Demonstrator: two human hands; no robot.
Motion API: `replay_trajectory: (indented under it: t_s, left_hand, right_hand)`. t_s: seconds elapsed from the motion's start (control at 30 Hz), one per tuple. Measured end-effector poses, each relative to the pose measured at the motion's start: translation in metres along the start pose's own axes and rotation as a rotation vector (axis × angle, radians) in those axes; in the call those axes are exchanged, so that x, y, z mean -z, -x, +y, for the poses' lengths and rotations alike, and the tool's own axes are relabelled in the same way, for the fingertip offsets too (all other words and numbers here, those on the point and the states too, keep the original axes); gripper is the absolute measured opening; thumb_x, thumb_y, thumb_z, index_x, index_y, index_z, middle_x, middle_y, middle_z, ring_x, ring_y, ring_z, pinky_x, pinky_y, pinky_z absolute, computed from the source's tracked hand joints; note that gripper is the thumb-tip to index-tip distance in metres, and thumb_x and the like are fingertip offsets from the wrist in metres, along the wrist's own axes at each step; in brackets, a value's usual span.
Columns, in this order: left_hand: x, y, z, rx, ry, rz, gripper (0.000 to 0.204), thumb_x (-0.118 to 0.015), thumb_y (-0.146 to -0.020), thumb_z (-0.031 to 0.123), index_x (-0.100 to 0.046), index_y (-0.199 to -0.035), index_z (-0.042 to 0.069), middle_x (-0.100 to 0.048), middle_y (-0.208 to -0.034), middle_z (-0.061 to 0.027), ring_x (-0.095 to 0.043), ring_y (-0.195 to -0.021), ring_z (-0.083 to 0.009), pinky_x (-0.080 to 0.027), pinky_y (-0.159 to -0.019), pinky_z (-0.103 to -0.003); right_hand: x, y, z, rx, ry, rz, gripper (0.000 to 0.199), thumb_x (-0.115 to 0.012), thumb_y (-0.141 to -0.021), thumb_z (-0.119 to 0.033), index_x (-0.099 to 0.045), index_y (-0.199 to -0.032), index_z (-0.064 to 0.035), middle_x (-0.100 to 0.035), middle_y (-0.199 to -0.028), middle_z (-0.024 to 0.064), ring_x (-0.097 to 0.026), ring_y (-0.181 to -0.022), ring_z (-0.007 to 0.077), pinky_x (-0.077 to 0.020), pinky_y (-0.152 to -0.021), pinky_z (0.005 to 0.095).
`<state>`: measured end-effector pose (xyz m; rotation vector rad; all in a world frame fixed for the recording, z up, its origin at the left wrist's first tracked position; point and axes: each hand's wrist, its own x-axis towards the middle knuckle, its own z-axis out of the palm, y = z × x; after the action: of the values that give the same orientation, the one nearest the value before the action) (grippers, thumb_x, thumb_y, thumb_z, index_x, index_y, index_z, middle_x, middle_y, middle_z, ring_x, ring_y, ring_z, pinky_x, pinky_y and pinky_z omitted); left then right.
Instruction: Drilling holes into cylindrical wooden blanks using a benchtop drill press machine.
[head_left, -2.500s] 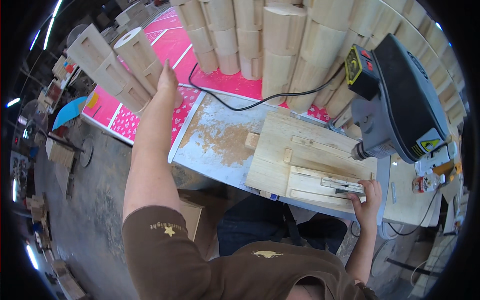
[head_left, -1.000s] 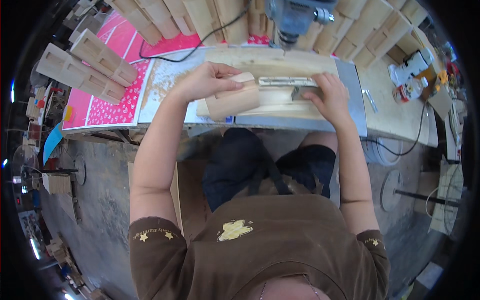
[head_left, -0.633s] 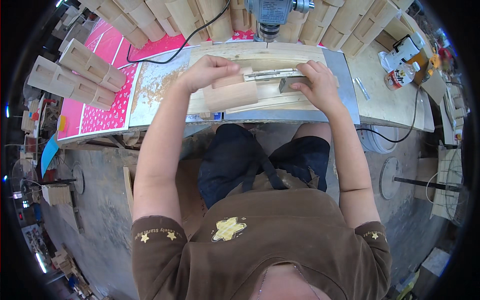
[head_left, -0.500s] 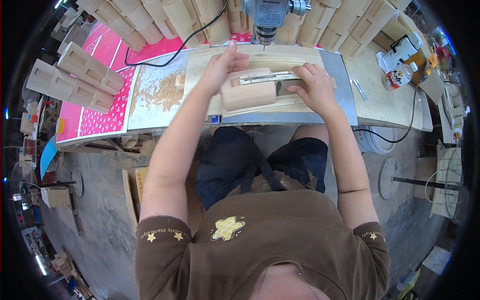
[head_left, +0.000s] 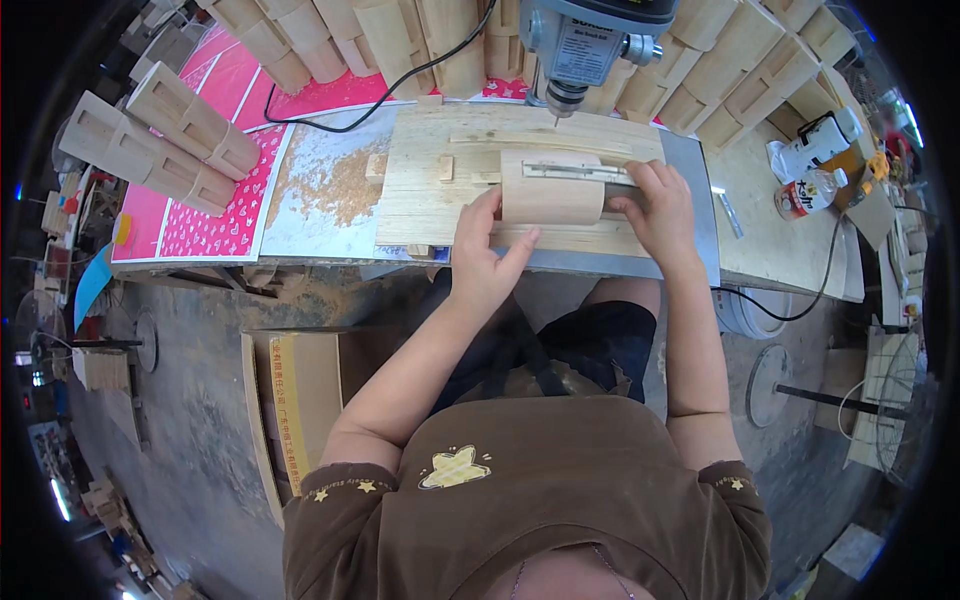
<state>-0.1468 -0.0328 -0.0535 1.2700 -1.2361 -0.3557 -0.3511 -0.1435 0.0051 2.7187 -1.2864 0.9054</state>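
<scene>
A pale wooden cylinder block (head_left: 550,203) lies on its side on a wooden jig board (head_left: 425,190) under the drill. Along its top runs a narrow metal jig (head_left: 565,171), its right end reaching beyond the block. My right hand (head_left: 662,208) is closed at that end, thumb below and fingers above, pinching the jig. At the block's left end is my left hand (head_left: 482,255), open, fingers stretched against the end and thumb apart by the near side. Behind the block hangs the bench drill (head_left: 580,60), its thin bit pointing down at the board.
Several wooden cylinders (head_left: 395,45) stand at the back; more (head_left: 150,150) are at the left. Sawdust (head_left: 335,185) and a small wood block (head_left: 376,168) lie left of the board. A black cable (head_left: 350,125) crosses behind. A bottle (head_left: 808,195) stands at right, a cardboard box (head_left: 300,400) below.
My left hand has come down from above the block to its left end, nearer me. The block looks turned straighter on the board. My right hand keeps its grip; the view has shifted.
</scene>
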Motion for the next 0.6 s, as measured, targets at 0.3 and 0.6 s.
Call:
replay_trajectory:
  t_s: [0.3,0.6]
  left_hand:
    - [0.012,-0.056,-0.033,0.044,-0.443,-0.14,0.065,-0.083,-0.058,0.027,-0.061,-0.116,0.008,-0.058,-0.104,-0.009,-0.053,-0.101,-0.0259,-0.032,-0.092,-0.04]
    - [0.025,-0.059,-0.052,0.015,-0.504,-0.219,0.061,-0.081,-0.058,0.024,-0.063,-0.116,0.015,-0.057,-0.086,-0.0019,-0.052,-0.095,-0.0223,-0.029,-0.093,-0.04]
  right_hand:
    - [-0.028,-0.039,0.006,-0.065,0.027,-0.008,0.041,-0.078,-0.063,-0.019,-0.062,-0.1,-0.0108,-0.062,-0.095,0.0051,-0.056,-0.095,0.0277,-0.0414,-0.088,0.0391]
    - [-0.014,-0.053,0.008,0.014,-0.501,0.176,0.036,-0.076,-0.071,-0.016,-0.059,-0.103,-0.0075,-0.063,-0.096,0.0061,-0.058,-0.096,0.0228,-0.0415,-0.091,0.0354]
